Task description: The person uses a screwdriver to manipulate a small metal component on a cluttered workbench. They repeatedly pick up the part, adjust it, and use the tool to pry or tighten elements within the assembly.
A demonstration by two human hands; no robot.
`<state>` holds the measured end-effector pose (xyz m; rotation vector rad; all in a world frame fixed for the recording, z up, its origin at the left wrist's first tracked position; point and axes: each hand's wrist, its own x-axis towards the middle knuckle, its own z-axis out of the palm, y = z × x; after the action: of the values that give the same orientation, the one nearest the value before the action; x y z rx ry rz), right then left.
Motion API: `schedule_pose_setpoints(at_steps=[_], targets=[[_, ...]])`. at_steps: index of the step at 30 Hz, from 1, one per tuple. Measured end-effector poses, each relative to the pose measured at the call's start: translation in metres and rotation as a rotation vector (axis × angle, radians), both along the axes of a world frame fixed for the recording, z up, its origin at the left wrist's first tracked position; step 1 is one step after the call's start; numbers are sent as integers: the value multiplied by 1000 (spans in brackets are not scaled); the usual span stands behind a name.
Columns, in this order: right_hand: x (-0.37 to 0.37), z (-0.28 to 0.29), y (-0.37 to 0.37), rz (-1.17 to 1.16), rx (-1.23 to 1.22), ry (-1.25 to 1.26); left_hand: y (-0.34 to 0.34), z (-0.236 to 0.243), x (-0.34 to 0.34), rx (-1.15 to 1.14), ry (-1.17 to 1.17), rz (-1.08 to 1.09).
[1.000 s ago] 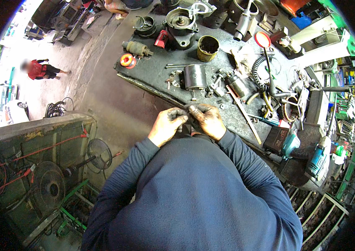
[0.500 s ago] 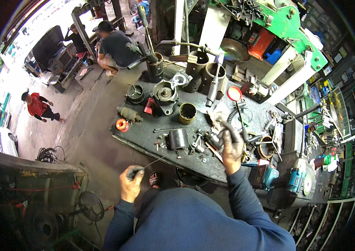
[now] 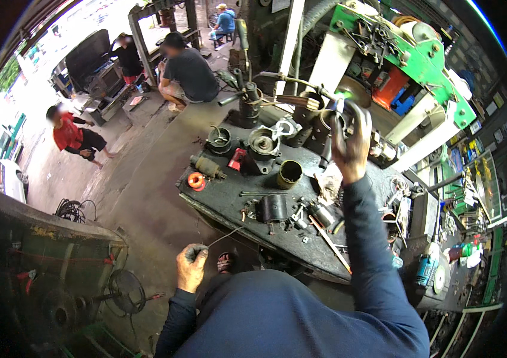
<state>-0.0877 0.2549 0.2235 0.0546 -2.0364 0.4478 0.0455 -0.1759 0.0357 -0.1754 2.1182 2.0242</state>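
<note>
My left hand (image 3: pixel 192 265), low at centre left, is closed on a thin dark rod or wire (image 3: pixel 223 236) angled up toward the workbench's edge. My right hand (image 3: pixel 352 143) is raised over the bench's back right, among metal cylinders and tools, its fingers curled at something dark I cannot make out. A black cylindrical housing (image 3: pixel 271 209) lies near the front edge beside small loose parts and a long pale strip (image 3: pixel 329 243). Behind them stand a yellowish can (image 3: pixel 289 173) and a cast metal housing (image 3: pixel 263 144). A red spool (image 3: pixel 197 181) sits at the left corner.
The workbench (image 3: pixel 247 232) fills the middle. A green-and-white machine (image 3: pixel 415 48) stands behind it; power tools (image 3: pixel 428 267) lie at right. A rusty panel (image 3: pixel 38 227) and fan are lower left. A person in red (image 3: pixel 71 134) and a crouching person (image 3: pixel 189 74) are beyond.
My hands, earlier together, have separated: the right rose and reached toward the back of the bench, while the left stayed low with the rod. The view tilted up; the person in red changed stance.
</note>
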Motion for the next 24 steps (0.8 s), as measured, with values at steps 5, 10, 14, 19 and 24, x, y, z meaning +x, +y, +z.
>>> schedule_pose_setpoints(at_steps=[5, 10, 14, 19, 24], targets=[[-148, 12, 50, 119, 199, -548, -13, 16, -4, -136, 41, -5], [-266, -53, 117, 252, 533, -757, -33, 28, -9, -226, 38, 64], [-322, -98, 109, 133, 599, -769, -60, 13, 18, -316, 38, 185], [-343, -112, 80, 182, 646, -693, -79, 27, 48, -327, -126, 329], [-365, -114, 108, 116, 705, -549, -81, 24, 28, -338, -146, 345]])
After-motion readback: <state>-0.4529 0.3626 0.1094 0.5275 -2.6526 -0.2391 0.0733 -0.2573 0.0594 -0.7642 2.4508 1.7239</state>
